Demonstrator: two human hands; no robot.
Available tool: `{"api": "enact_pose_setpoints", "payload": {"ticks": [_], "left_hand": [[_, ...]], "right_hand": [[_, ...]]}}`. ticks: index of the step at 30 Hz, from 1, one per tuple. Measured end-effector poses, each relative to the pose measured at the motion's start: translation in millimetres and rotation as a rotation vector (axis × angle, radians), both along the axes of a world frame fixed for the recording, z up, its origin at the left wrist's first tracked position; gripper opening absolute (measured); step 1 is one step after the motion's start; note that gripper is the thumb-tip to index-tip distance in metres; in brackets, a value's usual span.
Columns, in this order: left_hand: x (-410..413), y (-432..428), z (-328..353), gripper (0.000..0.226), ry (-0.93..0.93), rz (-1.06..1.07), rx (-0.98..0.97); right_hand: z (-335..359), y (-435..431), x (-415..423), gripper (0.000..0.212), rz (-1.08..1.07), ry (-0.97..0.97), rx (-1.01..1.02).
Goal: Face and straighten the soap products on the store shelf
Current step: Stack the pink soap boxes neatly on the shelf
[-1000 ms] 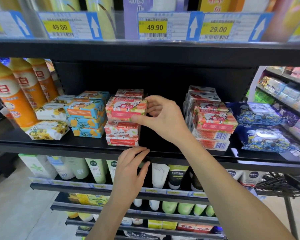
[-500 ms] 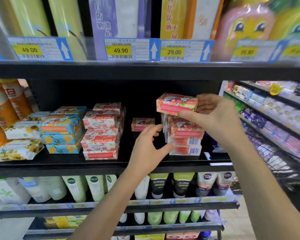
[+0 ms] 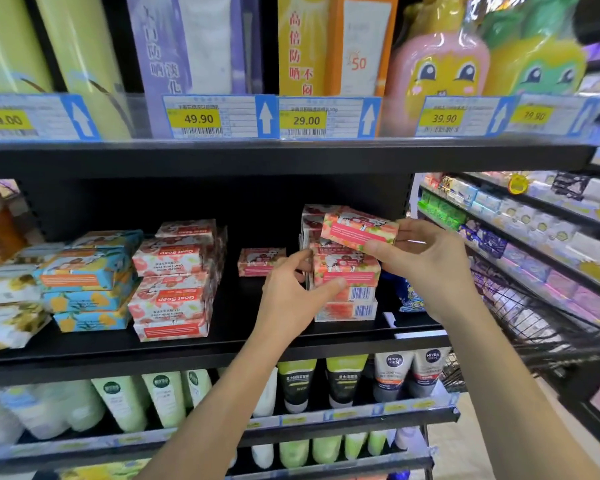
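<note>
We faced the black shelf (image 3: pixel 222 344), where a stack of pink soap boxes (image 3: pixel 347 306) stood toward its right end. Our right grip (image 3: pixel 426 261) was clamped on a loose soap box (image 3: pixel 357 230), thumb at its front lower corner and fingers behind, the box tilted just above the stack. Our left grip (image 3: pixel 291 299) pinched the stack's upper box (image 3: pixel 354 268), thumb on its front, fingers at its left side. A lone box (image 3: pixel 260 261) lay further back, to the left.
</note>
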State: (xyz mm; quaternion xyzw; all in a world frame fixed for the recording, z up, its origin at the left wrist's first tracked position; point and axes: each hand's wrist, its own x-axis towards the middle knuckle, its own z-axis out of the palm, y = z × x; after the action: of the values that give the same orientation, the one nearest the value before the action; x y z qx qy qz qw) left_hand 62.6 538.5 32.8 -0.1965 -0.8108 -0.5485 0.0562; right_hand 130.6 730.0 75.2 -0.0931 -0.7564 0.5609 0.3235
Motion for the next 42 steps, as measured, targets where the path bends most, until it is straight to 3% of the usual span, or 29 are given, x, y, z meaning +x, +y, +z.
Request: {"api": "enact_pose_setpoints", "payload": {"ticks": [8, 15, 21, 28, 30, 35, 42], "left_hand": [[0, 4, 1, 0.054, 0.042, -0.017, 0.004], [-4, -4, -2, 0.063, -0.019, -0.024, 0.08], [-7, -14, -2, 0.062, -0.004, -0.073, 0.046], [-4, -35, -3, 0.058, -0.01, -0.083, 0.097], [-1, -47, 1, 0.058, -0.001, -0.065, 0.093], [13, -88, 2, 0.058, -0.018, 0.012, 0.096], [42, -142, -14, 0.057, -0.046, 0.12, 0.047]], "right_hand": [[-3, -3, 1, 0.074, 0.042, 0.001, -0.009], [0, -5, 9, 0.071, 0.053, 0.002, 0.049], [1, -10, 9, 0.055, 0.09, -0.004, 0.104], [1, -25, 8, 0.064, 0.179, 0.021, 0.12], [2, -30, 5, 0.071, 0.197, 0.025, 0.159], [11, -49, -6, 0.058, 0.178, 0.007, 0.265], [6, -90, -21, 0.07, 0.118, -0.034, 0.45]]}}
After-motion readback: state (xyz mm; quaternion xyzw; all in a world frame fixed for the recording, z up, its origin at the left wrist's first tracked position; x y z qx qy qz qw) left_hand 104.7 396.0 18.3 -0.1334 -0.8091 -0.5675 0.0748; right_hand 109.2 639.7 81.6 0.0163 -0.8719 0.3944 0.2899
